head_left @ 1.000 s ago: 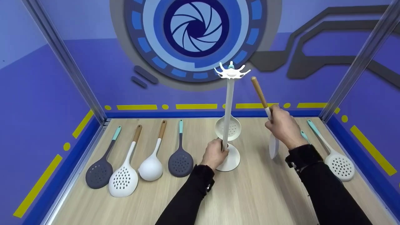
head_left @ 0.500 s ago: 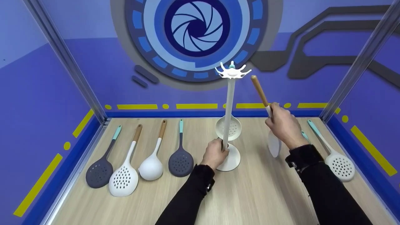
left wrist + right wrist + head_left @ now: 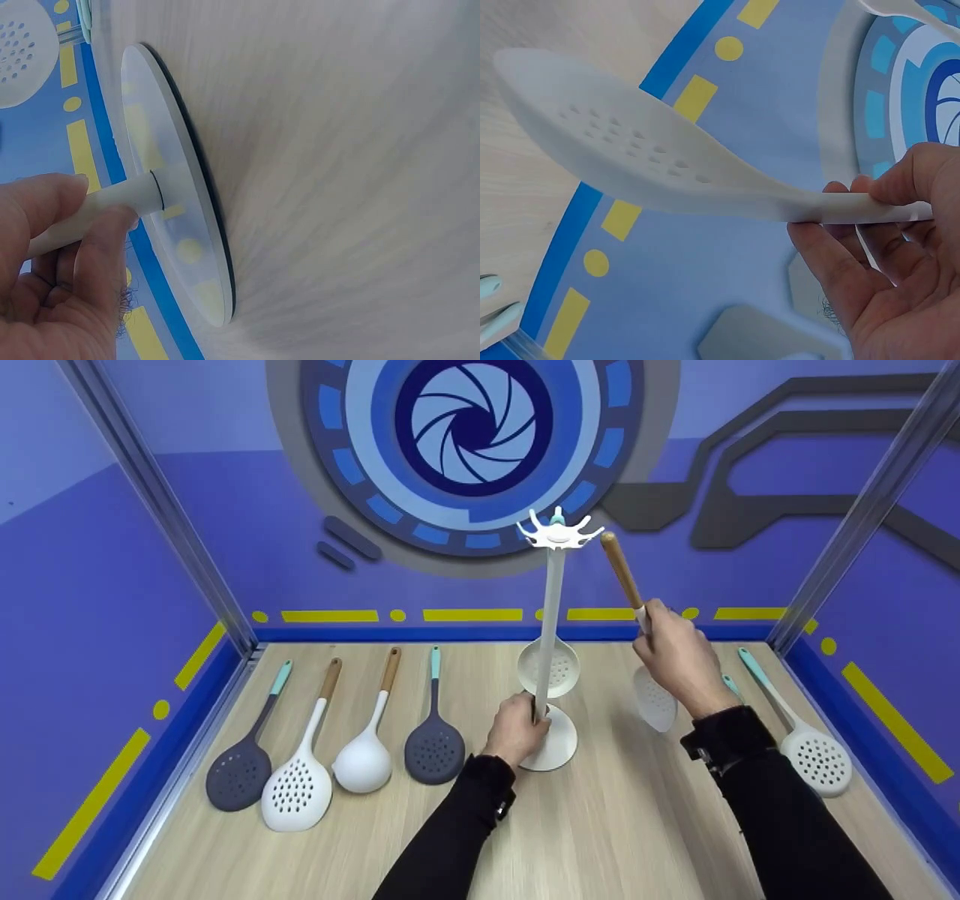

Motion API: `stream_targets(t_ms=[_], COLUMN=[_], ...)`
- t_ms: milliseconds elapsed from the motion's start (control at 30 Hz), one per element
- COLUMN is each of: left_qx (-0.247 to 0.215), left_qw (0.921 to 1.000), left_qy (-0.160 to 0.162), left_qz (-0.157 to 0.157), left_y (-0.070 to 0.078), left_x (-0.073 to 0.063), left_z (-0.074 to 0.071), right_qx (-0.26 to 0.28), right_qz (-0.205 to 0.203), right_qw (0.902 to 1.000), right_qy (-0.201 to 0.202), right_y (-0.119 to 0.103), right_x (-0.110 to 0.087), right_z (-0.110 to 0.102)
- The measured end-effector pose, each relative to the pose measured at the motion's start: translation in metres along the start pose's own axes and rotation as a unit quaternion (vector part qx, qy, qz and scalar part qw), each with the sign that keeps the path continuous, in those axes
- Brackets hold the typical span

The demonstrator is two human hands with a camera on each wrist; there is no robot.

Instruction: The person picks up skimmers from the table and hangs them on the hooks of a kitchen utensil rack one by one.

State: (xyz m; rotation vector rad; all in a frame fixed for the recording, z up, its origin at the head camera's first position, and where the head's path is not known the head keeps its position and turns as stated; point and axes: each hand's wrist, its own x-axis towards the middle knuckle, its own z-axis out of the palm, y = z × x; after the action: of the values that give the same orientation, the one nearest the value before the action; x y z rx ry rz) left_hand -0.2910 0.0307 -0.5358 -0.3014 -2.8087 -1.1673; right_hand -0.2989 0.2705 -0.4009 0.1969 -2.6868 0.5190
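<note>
1. Perforated turner: smooth white head, rounded and shallowly curved, pierced with small holes; slim white neck running into a wooden handle.
2. Held aloft over the right half of the surface, well inside the right edge; tilted, handle up and head down.
3. Pinched at the neck between thumb and curled fingers of the right hand.
4. Compared with a second ago: raised slightly and turned, from nearly edge-on to showing the holed face; handle tip now just beside the prongs of the white stand; touching or apart, impossible to tell.
5. Unmoved since then: the stand, roughly midway between left and right edges, gripped low on the pole by the fingers of the left hand.
</note>
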Motion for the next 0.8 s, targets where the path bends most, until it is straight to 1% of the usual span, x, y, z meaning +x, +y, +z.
stream_targets(t_ms=[367,800], left_qx=[-0.004,-0.009], left_qw=[1.0,0.9999], left_qy=[-0.002,0.003], left_qz=[-0.002,0.007], left_y=[0.0,0.001], left_x=[0.0,0.0], left_z=[0.0,0.0], right_qx=[0.005,0.013], right_qz=[-0.005,-0.013], right_qw=[1.0,0.9996], right_qy=[0.005,0.02], right_y=[-0.008,-0.019], right_x=[0.002,0.007], right_z=[-0.006,-0.014])
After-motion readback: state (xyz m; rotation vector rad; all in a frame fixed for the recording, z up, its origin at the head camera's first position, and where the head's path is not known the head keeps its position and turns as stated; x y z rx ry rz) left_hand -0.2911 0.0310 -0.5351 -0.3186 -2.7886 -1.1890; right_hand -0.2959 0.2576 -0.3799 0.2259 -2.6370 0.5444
